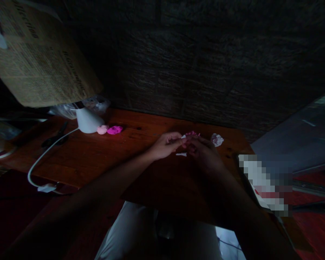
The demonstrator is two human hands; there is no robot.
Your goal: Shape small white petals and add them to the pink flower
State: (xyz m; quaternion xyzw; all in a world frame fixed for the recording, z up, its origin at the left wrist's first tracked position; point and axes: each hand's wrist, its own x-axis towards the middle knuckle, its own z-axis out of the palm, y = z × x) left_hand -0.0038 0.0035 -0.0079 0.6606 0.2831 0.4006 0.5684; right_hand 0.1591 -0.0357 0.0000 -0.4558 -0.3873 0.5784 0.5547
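Note:
My left hand [166, 145] and my right hand [203, 151] meet over the wooden table [97, 159], fingers pinched together. Between the fingertips sits a small pink and white piece [191, 134], soft-looking, perhaps clay or paper. My left fingers pinch its white edge; my right fingers close on it from the other side. A thin white scrap [181, 154] lies on the table just under my left hand. A white crumpled lump [217, 139] rests just right of my hands.
A white lamp base [89, 121] with a cable [40, 159] stands at the back left, with a pale pink lump [102, 129] and a magenta lump [115, 129] beside it. Dark scissors [55, 136] lie left. A newspaper sheet [40, 57] hangs above. The scene is dim.

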